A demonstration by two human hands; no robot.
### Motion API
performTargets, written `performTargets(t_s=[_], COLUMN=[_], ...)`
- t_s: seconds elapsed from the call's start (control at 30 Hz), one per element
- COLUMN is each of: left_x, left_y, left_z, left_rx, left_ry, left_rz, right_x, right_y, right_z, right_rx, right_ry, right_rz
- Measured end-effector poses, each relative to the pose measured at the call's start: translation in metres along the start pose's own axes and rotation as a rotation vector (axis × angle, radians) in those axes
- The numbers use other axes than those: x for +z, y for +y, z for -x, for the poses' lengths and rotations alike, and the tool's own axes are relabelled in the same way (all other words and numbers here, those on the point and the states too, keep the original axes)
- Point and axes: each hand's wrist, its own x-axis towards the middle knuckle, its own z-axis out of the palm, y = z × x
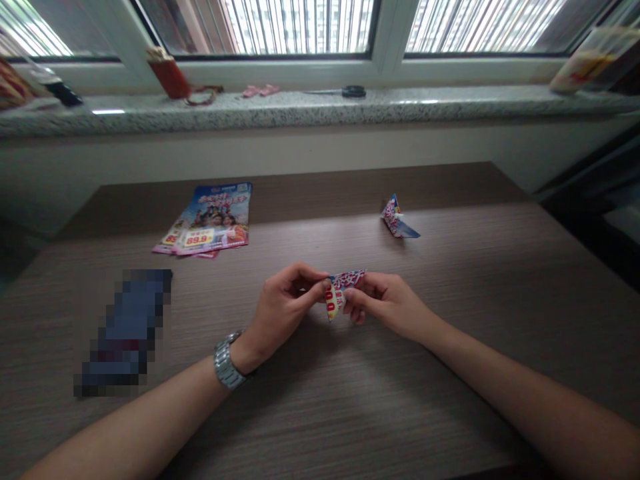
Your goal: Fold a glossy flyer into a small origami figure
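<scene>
Between my two hands, a small folded paper triangle (337, 295), printed in red, yellow and blue, is held just above the wooden table (450, 400). My left hand (287, 300) pinches its left corner between thumb and fingers. On the right side, my right hand (387, 300) grips the same paper, its thumb on the front face and fingers curled behind. Farther back on the table stands another folded paper piece (395, 219) with similar print, pointed at the top. Neither hand touches that one.
Printed flyers (215, 220) lie stacked at the back left. A pixelated dark rectangular object (127, 330) rests left of my forearm. On the granite windowsill (280, 115) are scissors (353, 92), a red container (170, 73), pink bits (260, 91) and a bag (590, 63).
</scene>
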Motion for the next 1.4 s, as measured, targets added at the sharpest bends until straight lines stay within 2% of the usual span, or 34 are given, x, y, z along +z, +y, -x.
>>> performTargets(t_s=[0.23,0.6,1.0,1.4], left_x=[-0.0009,0.0005,0.0009,-0.0006], left_y=[-0.003,-0.0011,0.0014,0.0031], left_z=[0.0009,-0.0007,-0.0018,-0.005], left_rx=[0.009,-0.011,-0.003,-0.067], left_ry=[-0.005,-0.061,-0.046,-0.167], left_rz=[-0.003,0.029,0.015,0.026], right_x=[0.0007,-0.0031,-0.0053,-0.0072], right_y=[0.001,0.0022,0.0025,0.0013], right_z=[0.0,0.0009,0.0017,0.0019], right_rx=[-0.005,-0.012,-0.049,-0.073], right_ry=[-0.048,-0.046,-0.029,-0.056], right_rz=[0.007,0.063,0.11,0.132])
